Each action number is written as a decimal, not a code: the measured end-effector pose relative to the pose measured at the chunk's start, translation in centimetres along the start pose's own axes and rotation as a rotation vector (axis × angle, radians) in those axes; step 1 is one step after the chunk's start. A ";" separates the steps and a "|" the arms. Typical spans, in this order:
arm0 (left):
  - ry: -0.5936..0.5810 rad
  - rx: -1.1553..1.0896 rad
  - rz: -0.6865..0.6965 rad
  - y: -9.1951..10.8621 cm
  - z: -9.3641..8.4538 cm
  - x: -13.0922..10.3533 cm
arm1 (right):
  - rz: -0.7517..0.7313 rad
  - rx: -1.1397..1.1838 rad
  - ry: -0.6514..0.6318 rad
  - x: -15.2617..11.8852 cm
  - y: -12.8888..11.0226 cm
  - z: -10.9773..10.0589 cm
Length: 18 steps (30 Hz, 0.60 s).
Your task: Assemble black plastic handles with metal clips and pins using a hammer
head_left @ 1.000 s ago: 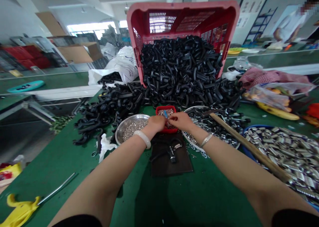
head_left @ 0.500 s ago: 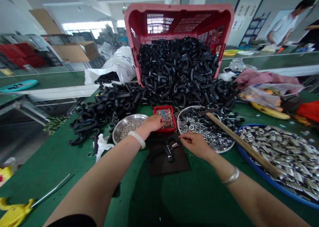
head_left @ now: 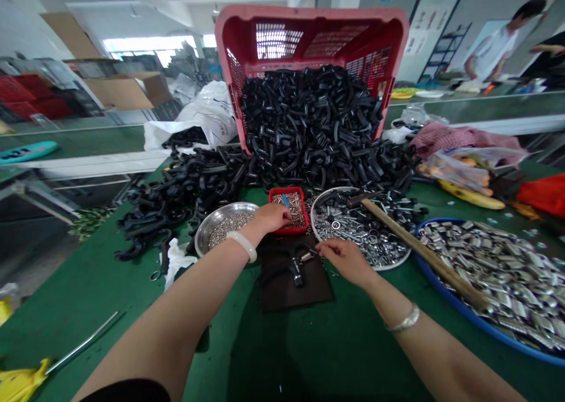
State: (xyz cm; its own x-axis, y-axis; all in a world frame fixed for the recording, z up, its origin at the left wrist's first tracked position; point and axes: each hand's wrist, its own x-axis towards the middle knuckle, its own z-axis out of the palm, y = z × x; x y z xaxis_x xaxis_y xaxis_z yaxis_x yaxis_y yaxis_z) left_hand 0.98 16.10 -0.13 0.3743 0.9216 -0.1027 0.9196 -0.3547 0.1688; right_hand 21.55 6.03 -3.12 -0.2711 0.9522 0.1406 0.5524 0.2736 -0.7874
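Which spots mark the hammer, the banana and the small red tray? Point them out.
Hammer (head_left: 426, 252): head view, on the wooden handle.
Banana (head_left: 470, 195): head view, on the yellow peel.
Small red tray (head_left: 292, 231): head view, on the near wall.

This is a factory workshop: a long green workbench (head_left: 145, 331), a red crate (head_left: 311, 15) heaped with black parts (head_left: 309, 119), and trays of metal fittings (head_left: 498, 278).

Yellow banana (head_left: 471, 195) beside clear bag (head_left: 461, 172); cardboard box (head_left: 118, 91) in background
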 end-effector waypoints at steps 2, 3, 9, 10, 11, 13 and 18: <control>0.060 -0.003 -0.031 -0.1 -0.1 -0.6 | -0.051 -0.109 0.006 0.2 0.0 0.1; 0.081 -0.003 -0.046 -0.2 -0.1 -0.8 | -0.070 -0.170 0.001 0.3 -0.1 0.2; 0.228 -0.141 -0.185 -0.7 -0.7 -2.2 | -0.149 -0.389 -0.054 -0.6 -1.4 -0.2; 0.262 -0.197 -0.217 -0.7 -0.7 -2.5 | -0.183 -0.382 -0.093 -1.2 -1.6 -0.4; 0.283 -0.262 -0.245 -0.6 -0.7 -2.8 | -0.230 -0.365 -0.146 -1.8 -1.7 -0.5; 0.286 -0.414 -0.258 -0.2 -0.5 -3.7 | -0.318 -0.332 -0.253 -3.0 -1.7 -0.6; 0.187 -0.700 -0.074 2.1 -0.1 -6.8 | -0.346 -0.259 -0.279 -4.6 -0.2 -0.1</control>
State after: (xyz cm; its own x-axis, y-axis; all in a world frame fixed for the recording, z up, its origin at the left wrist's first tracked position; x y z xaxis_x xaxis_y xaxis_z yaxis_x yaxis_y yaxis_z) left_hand 0.37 9.05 1.05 0.2303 0.9729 0.0207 0.6267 -0.1645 0.7617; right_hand 22.75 1.61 -3.60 -0.6531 0.7372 0.1731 0.5608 0.6244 -0.5437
